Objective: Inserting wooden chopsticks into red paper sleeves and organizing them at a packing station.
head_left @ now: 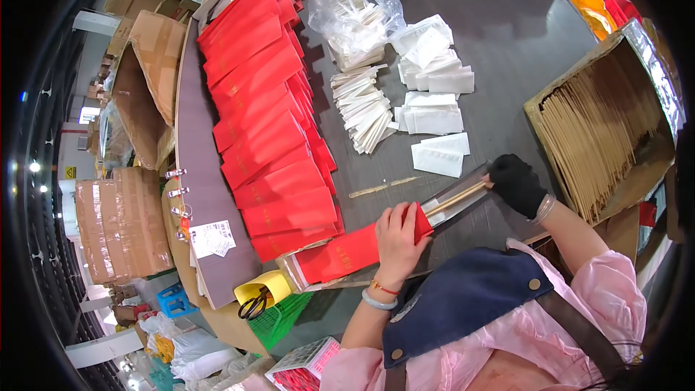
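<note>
My bare left hand (398,240) holds the open end of a long red sleeve (337,257), fingers bent over its top. My right hand (514,185), in a black glove, closes on the far ends of a few wooden chopsticks (456,199). Their other ends reach into the mouth of the sleeve. A narrow, shiny channel or strip (474,206) lies under the chopsticks; its exact form is hard to make out. To the left, many red sleeves (271,145) overlap in a long row. Small flat white packets (440,153) lie beyond my hands.
At the right stands an open cardboard box (539,119) full of chopsticks (601,137). Thin white packets (362,105) and a clear plastic bag (355,11) of more lie on the dark table (499,51). Black-handled scissors (253,305) sit in a yellow holder (271,286) at the near-left edge.
</note>
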`<state>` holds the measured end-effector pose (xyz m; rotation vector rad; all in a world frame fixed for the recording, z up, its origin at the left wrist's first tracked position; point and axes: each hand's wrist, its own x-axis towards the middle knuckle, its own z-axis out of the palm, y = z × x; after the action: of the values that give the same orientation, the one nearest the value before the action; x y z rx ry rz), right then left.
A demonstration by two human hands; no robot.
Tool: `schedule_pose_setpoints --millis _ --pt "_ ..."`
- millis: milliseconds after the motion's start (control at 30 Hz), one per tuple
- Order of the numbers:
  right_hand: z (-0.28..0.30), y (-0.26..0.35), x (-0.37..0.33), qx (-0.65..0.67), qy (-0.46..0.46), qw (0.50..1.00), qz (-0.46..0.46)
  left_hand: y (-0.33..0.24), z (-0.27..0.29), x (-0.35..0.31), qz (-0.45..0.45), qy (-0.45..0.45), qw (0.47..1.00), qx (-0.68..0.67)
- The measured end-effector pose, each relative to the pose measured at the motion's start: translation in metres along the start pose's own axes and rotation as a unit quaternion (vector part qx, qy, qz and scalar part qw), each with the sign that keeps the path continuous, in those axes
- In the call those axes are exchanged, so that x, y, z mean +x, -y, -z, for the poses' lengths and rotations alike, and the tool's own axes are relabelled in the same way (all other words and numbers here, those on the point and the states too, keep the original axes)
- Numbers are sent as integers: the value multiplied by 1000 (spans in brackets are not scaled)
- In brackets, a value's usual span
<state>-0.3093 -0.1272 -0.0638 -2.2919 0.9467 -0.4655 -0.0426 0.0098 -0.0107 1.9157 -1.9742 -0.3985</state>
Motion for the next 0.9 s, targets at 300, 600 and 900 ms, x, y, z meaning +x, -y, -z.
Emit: schedule_pose_setpoints --millis 300,600,900 --pt "-2 74 31 -84 -5 993 79 -5 -2 27 -93 77 991 59" --pt "69 64 13 -99 -76 992 -32 53 104 60 -58 -30 990 124" --pt "47 86 15 -157 46 986 -10 20 -8 -11 251 -32 967 1"
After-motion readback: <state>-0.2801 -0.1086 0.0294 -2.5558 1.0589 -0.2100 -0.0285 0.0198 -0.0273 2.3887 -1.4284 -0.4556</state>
